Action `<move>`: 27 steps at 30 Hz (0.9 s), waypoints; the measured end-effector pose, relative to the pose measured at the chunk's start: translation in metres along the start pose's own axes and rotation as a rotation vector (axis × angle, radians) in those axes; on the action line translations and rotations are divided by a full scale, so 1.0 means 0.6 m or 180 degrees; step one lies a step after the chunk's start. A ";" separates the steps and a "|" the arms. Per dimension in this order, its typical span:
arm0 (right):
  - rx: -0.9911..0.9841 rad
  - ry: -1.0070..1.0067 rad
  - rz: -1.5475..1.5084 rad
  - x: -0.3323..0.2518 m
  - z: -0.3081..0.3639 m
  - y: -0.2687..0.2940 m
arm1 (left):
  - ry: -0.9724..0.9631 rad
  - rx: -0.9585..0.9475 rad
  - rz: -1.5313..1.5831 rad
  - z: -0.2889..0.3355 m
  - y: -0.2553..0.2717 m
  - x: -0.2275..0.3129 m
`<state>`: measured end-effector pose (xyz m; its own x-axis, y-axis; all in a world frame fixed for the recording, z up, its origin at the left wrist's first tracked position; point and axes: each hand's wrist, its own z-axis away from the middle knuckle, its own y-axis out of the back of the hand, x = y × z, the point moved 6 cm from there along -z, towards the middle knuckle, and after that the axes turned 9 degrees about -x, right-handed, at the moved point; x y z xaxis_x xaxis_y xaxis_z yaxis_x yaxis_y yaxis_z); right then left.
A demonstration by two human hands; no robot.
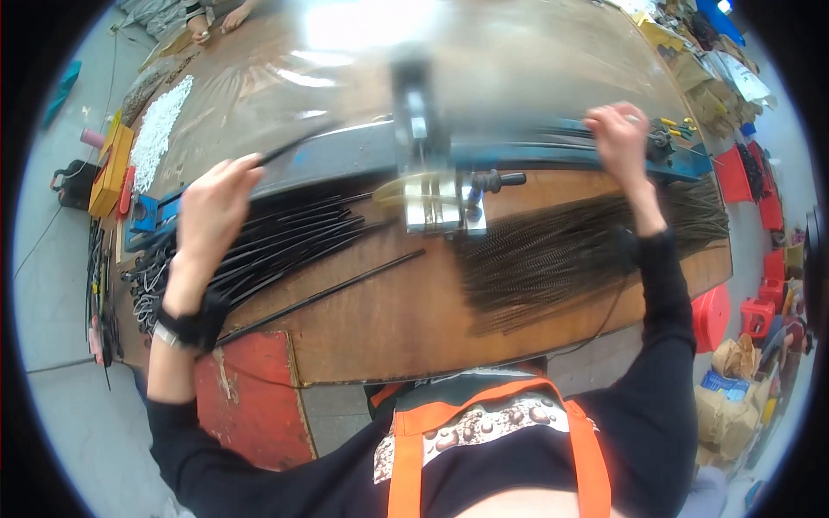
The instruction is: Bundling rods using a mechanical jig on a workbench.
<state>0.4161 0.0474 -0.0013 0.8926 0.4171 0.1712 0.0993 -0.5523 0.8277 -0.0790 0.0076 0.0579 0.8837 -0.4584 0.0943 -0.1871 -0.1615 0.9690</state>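
Observation:
My left hand [218, 203] is closed around a thin black rod [298, 142], slanting up and to the right above the workbench. Beneath that hand, several black rods [302, 229] lie in a fanned heap, with metal loops at their left ends. My right hand [617, 138], fingers curled together and slightly blurred, is raised over the right part of a blue rail [518, 155]; what it grips, if anything, I cannot make out. Between my hands stands a clamping fixture [436, 207] with a metal plate and a black handle [505, 180]. A wide bundle of long, thin coil springs [553, 259] lies right of it.
A single black rod [324, 295] lies apart on the wooden bench [371, 337]. White small pieces [164, 125] are piled far left, near a yellow box [112, 173]. Another person's hands [216, 24] work at the far left. Red stools [712, 318] stand to the right.

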 end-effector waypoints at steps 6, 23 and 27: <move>-0.0040 -0.0421 -0.0175 0.081 0.065 0.020 | -0.0815 -0.0011 0.0113 -0.129 -0.110 0.089; -0.0075 -0.1033 -0.0353 0.085 0.146 0.040 | -0.0881 0.0943 0.0617 -0.102 -0.119 0.151; -0.0091 -0.1067 -0.0200 0.083 0.163 0.054 | -0.1022 0.1039 0.0687 -0.113 -0.122 0.163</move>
<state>0.5065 -0.0202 -0.0183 0.9805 0.1865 -0.0617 0.1504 -0.5106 0.8466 0.0501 0.0340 0.0120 0.6433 -0.7488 0.1598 -0.5207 -0.2748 0.8083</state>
